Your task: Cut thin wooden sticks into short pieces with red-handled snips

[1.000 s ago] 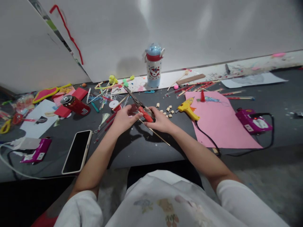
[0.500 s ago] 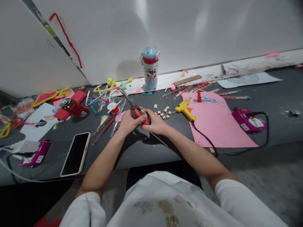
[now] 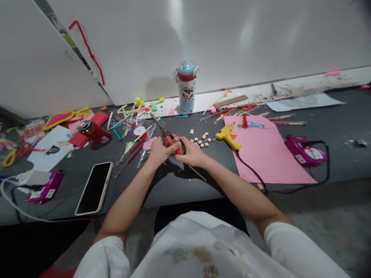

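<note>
Both my hands meet over the dark table (image 3: pixel 179 185) around a pair of red-handled pliers (image 3: pixel 168 136). My right hand (image 3: pixel 193 152) is closed round the red handles. My left hand (image 3: pixel 159 151) is closed against the tool from the left, and what its fingers pinch is hidden. The thin metal jaws point up and left. A thin wooden stick (image 3: pixel 197 173) runs out from under my right hand toward me. Several small cut wooden pieces (image 3: pixel 201 139) lie just right of my hands.
A yellow glue gun (image 3: pixel 227 135) rests on pink paper (image 3: pixel 266 154), with a purple device (image 3: pixel 304 150) further right. A phone (image 3: pixel 94 187), a red can (image 3: pixel 94 132), a purple charger (image 3: pixel 45 187) and craft scraps lie left. A bottle (image 3: pixel 186 87) stands by the wall.
My hands have closed in tighter on the pliers and shifted slightly left. The view has tilted a little; the things on the table lie as before.
</note>
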A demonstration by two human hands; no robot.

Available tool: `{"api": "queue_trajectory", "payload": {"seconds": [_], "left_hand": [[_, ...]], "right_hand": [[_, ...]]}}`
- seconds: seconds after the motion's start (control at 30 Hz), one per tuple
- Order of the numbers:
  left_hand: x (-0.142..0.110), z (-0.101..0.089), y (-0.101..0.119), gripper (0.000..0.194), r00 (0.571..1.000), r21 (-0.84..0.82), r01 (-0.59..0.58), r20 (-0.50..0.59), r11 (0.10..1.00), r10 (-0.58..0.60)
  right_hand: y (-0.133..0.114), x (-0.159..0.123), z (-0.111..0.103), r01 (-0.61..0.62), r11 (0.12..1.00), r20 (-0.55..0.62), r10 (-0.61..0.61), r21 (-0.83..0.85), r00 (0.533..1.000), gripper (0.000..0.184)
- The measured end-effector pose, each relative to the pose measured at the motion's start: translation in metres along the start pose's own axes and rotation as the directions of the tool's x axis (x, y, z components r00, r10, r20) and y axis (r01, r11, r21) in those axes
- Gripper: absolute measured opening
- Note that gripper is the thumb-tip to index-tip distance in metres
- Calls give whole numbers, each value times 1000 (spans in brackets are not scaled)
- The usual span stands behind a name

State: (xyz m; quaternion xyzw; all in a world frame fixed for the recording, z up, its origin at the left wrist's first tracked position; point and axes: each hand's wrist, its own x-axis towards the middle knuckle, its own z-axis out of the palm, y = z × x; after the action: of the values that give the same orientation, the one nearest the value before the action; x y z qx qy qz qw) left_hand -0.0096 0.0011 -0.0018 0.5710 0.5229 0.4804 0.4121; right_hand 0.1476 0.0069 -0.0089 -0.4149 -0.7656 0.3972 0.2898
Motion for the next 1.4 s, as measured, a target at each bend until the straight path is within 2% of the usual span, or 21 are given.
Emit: {"api": "queue_trajectory", "payload": {"seconds": [0.27, 0.5, 0.6, 0.67, 0.7, 0.73, 0.8, 0.83, 0.87, 0.9, 1.1, 1.17, 1.27, 1.4], "left_hand": [[-1, 0, 1, 57, 999, -18, 36, 3, 999, -36], [2, -1, -3, 61, 998, -33, 52, 35, 998, -51], [2, -5, -5, 56, 998, 58, -3, 64, 998, -1], [0, -10, -3, 46, 996, 221, -84, 5, 972, 85], [-1, -14, -2, 40, 985, 338, -129, -61, 932, 159], [-2, -17, 0, 36, 956, 464, -169, -137, 870, 259], [-2, -23, 4, 28, 849, 670, -214, -232, 711, 474], [0, -26, 5, 24, 802, 728, -221, -243, 649, 546], [2, -29, 5, 23, 774, 762, -226, -238, 606, 587], [4, -31, 4, 23, 767, 781, -227, -225, 582, 602], [14, -42, -8, 15, 846, 820, -154, -179, 551, 502], [14, -46, -9, 14, 855, 829, -151, -164, 539, 492], [13, -52, -7, 14, 854, 826, -205, -111, 526, 508], [13, -58, -2, 16, 864, 791, -261, -65, 553, 500]], "right_hand": [[-3, -2, -3, -14, 1000, 11, 14, -6, 1000, 57], [3, 0, 1, -11, 1000, 19, 11, 2, 1000, 56], [7, 3, 0, -42, 998, -4, 42, -37, 999, 54], [8, 4, -2, -70, 995, -33, 68, -73, 997, 54], [8, 4, -3, -81, 993, -47, 77, -86, 996, 55], [8, 5, -5, -89, 991, -59, 83, -97, 995, 56], [8, 4, -7, -92, 989, -74, 84, -120, 994, 57], [7, 4, -7, -88, 988, -75, 78, -131, 994, 57], [6, 4, -7, -81, 987, -70, 72, -141, 995, 57], [5, 3, -7, -74, 986, -62, 65, -149, 996, 56], [-5, -1, -7, 21, 988, 40, -15, -152, 999, 55], [-6, -2, -7, 49, 988, 55, -41, -147, 998, 57], [-6, -3, -9, 69, 987, 63, -60, -148, 996, 59], [-2, -2, -11, 96, 984, 72, -85, -151, 994, 60]]}}
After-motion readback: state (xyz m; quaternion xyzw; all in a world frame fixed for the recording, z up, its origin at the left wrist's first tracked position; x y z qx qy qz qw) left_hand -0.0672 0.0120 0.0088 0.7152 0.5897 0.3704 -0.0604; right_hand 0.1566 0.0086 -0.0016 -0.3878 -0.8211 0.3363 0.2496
